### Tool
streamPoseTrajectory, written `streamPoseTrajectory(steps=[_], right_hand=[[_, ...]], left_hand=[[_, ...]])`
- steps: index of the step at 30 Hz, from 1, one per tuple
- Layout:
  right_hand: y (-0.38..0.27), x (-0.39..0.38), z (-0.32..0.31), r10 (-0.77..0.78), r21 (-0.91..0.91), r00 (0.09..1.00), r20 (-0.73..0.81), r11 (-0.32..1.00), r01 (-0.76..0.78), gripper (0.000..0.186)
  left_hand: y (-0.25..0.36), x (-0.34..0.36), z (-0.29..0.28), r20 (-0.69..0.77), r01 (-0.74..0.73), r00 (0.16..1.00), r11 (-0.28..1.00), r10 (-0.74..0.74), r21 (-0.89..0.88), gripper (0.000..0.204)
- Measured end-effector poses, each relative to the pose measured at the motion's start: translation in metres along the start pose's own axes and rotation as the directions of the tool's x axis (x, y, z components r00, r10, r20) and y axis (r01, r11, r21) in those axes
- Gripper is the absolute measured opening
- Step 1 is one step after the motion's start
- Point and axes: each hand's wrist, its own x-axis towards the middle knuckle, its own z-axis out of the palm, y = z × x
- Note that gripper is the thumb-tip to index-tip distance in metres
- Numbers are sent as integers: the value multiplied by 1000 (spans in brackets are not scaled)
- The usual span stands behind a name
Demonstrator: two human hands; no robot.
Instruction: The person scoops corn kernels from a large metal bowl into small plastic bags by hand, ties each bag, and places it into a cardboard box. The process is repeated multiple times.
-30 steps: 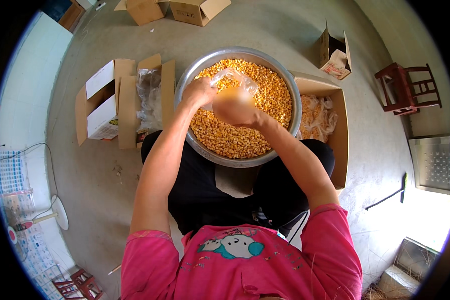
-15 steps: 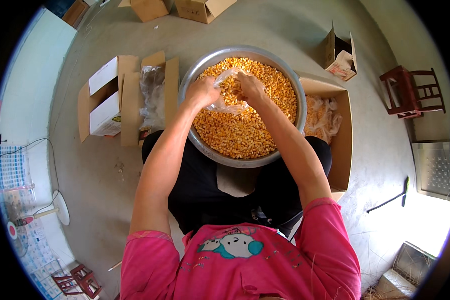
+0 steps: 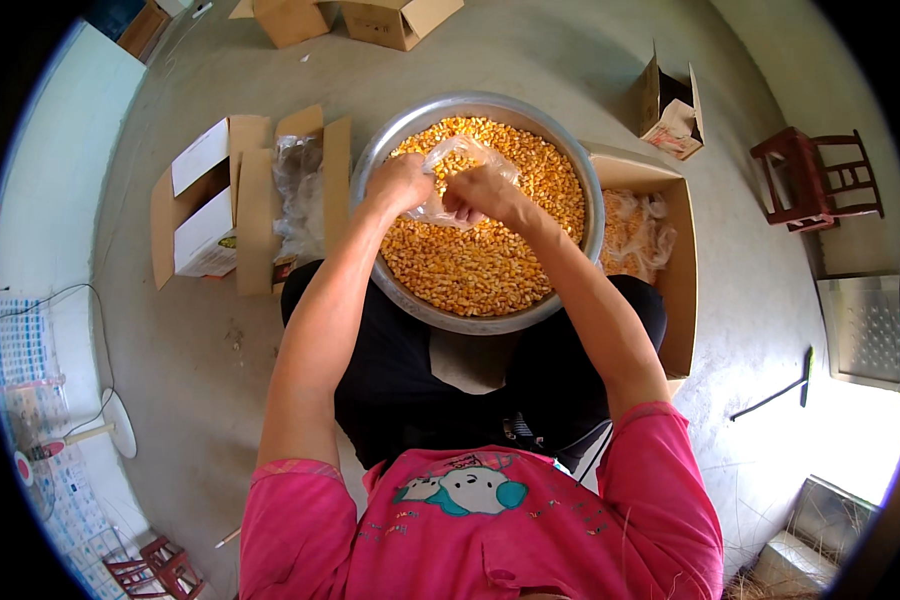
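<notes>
A clear bag (image 3: 488, 154) is over the corn (image 3: 470, 270) inside a metal basin (image 3: 594, 200). The left hand (image 3: 401, 183) pinches the bag's left edge; the right hand (image 3: 481, 192) curls at the bag, its grip unclear. A cardboard box (image 3: 680, 275) stands right of the basin.

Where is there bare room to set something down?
Bare floor lies between metal basin, far cardboard boxes and upper-right carton; also between left forearm and pedestal fan. Crowded: the basin's box-lined sides, and inside it, where the left hand and right hand are at a plastic bag over corn kernels.
</notes>
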Motion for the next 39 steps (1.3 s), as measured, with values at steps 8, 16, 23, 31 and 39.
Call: streamPoseTrajectory(steps=[8,16,23,31,39], right_hand=[[70,-28,72,-415,-786,900,135,508,352,33],[81,-31,89,-429,-778,901,72,541,319,27],[93,-30,98,-511,-782,859,9,532,325,29],[100,-16,99,-369,-770,921,127,549,326,34],[66,-12,67,-18,-81,991,134,996,29,30]], left_hand=[[16,-12,-10,131,91,988,993,-81,-78,36],[6,-8,-7,86,32,996,999,-30,-33,38],[9,-4,-6,99,-1,995,1000,2,-17,41],[5,-2,-2,64,-16,998,1000,17,-14,40],[5,-4,-3,65,-6,998,1000,8,-25,36]])
